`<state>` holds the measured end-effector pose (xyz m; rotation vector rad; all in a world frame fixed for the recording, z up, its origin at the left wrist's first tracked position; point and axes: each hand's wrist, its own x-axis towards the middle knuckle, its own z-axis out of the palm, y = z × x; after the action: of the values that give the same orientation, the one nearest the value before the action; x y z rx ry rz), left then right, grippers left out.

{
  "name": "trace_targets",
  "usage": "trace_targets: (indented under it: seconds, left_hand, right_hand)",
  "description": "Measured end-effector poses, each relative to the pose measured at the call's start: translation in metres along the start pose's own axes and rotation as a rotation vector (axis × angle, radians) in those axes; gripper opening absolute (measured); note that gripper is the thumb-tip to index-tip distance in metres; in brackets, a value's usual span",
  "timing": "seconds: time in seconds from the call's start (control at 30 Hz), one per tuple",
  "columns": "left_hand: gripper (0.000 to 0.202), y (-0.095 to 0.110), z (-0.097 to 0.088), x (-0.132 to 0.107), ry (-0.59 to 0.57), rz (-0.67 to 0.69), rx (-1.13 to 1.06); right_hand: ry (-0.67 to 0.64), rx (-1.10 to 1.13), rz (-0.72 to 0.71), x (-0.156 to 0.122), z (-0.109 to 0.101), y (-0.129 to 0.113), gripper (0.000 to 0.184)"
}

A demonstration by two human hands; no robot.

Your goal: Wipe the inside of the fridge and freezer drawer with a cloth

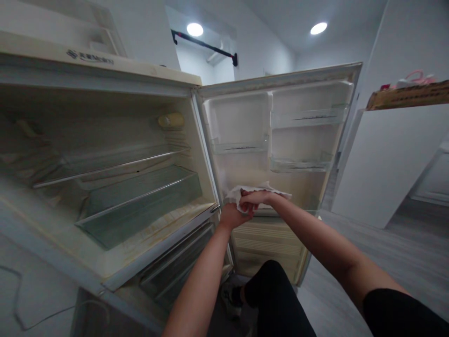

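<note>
White cloth: in both hands, in front of the inner side of the open refrigerator door; the thin, crumpled white cloth (233,192) may be fabric or paper, which the picture does not settle.
Handling: it looks light and limp, soft enough to fold under the fingers, and probably unbreakable, though it could tear if it is paper; the bunched middle or the loose right end would give a hold.
Right hand: the right hand (254,197) bends over the cloth, fingers curled in and gripping its folds.
Left hand: the left hand (233,215) meets the right one at the near side of the cloth; its fingers are partly hidden, so how tightly it holds cannot be told.
Door bins: the refrigerator door (242,173) carries see-through bins, one at left (240,147) and two at right, an upper (308,118) and a lower (301,164), with dark marks on their fronts.
Main compartment: at left, a glass shelf (115,166) spans it above a greenish see-through panel (140,192); yellowish stains mark its near floor.
Lower drawers: see-through drawer fronts (178,257) stand below; their contents cannot be made out.
Cardboard box: at far right, the box (403,97) atop a white cabinet (396,154) holds pink and white items (417,78).
</note>
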<state>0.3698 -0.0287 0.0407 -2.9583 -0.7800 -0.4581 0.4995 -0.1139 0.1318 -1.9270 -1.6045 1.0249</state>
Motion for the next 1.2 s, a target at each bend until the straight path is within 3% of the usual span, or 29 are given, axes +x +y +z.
trace_targets:
  seconds: [0.1,0.17,0.23,0.3,0.4,0.53,0.63,0.77,0.9,1.0,1.2]
  left_hand:
    - [0.066,-0.001,0.000,0.001,-0.012,0.016,0.029]
    - [0.070,0.000,-0.002,0.000,-0.010,0.026,0.035]
    - [0.071,0.001,-0.005,0.000,-0.013,0.034,0.047]
    - [0.071,0.003,-0.007,-0.001,-0.013,0.032,0.058]
    - [0.067,0.005,-0.009,-0.001,-0.008,0.033,0.045]
    - [0.062,0.003,-0.007,-0.001,-0.006,0.038,0.017]
    - [0.063,0.001,-0.004,-0.001,0.019,0.043,0.013]
    - [0.061,0.003,-0.004,-0.001,0.024,0.038,0.024]
    - [0.061,0.008,-0.006,0.001,0.021,0.023,0.016]
    - [0.064,0.009,-0.005,0.003,0.019,0.011,0.013]
    - [0.067,0.007,0.001,0.005,0.033,0.014,0.029]
  right_hand:
    - [-0.181,0.119,-0.103,0.022,-0.031,-0.003,0.019]
    - [-0.108,0.097,-0.159,0.033,-0.047,0.005,0.019]
    - [0.083,-0.106,-0.196,0.039,-0.053,0.017,0.014]
    - [0.233,-0.410,-0.285,0.040,-0.046,0.032,0.011]
    - [0.316,-0.700,-0.389,0.033,-0.027,0.056,0.017]
    - [0.152,-0.624,-0.264,0.026,-0.015,0.083,0.022]
    - [0.087,-0.581,-0.269,0.028,-0.015,0.091,0.022]
    - [0.249,-0.696,-0.349,0.026,-0.013,0.085,0.043]
    - [0.529,-0.995,-0.467,0.020,-0.014,0.078,0.051]
    - [0.626,-1.184,-0.506,0.025,-0.020,0.071,0.056]
    - [0.834,-1.207,-0.527,0.054,-0.039,0.028,0.052]
